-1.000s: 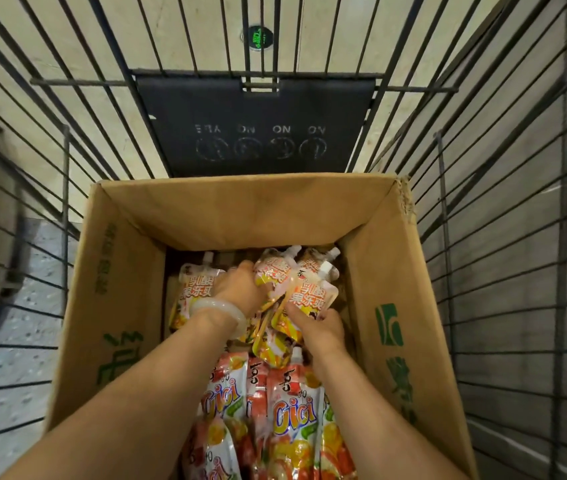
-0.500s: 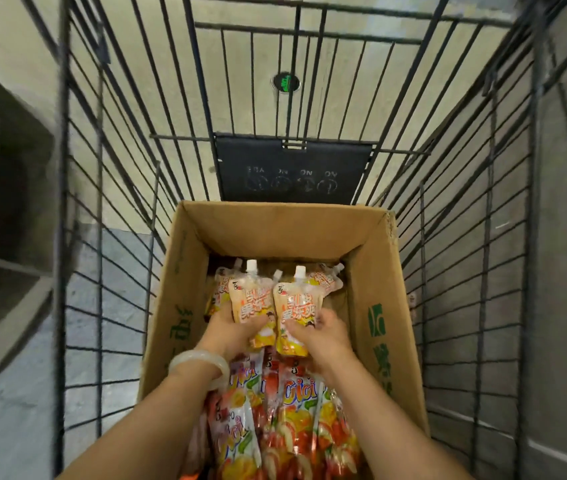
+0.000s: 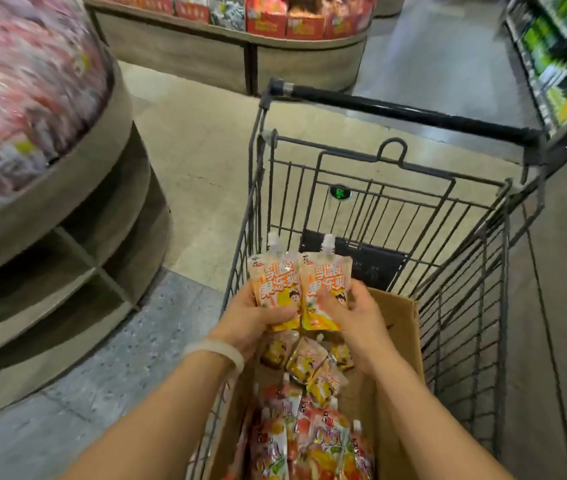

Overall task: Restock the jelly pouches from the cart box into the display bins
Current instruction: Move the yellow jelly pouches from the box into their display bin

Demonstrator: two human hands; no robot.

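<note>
My left hand (image 3: 252, 318) grips an orange jelly pouch (image 3: 275, 284) with a white spout, held upright. Beside it my right hand (image 3: 354, 318) grips a matching pouch (image 3: 327, 284), and the two pouches touch side by side above the cardboard box (image 3: 399, 344). The box sits inside the wire cart (image 3: 462, 237). Inside the box lie several more orange pouches (image 3: 309, 358) and, nearer me, red and orange pouches (image 3: 313, 445). A round display bin (image 3: 67, 161) heaped with pink and red packets stands at the left.
The cart's black handle bar (image 3: 410, 114) runs across the far end. A low curved display (image 3: 275, 53) with red boxes stands beyond it. Shelving (image 3: 559, 53) with green goods lines the right. The round display has open lower shelves (image 3: 77, 258). Floor (image 3: 199, 168) lies between cart and displays.
Both hands have lifted the two orange pouches up out of the box. My view has swung up and left, bringing the cart handle and the round display bin into sight.
</note>
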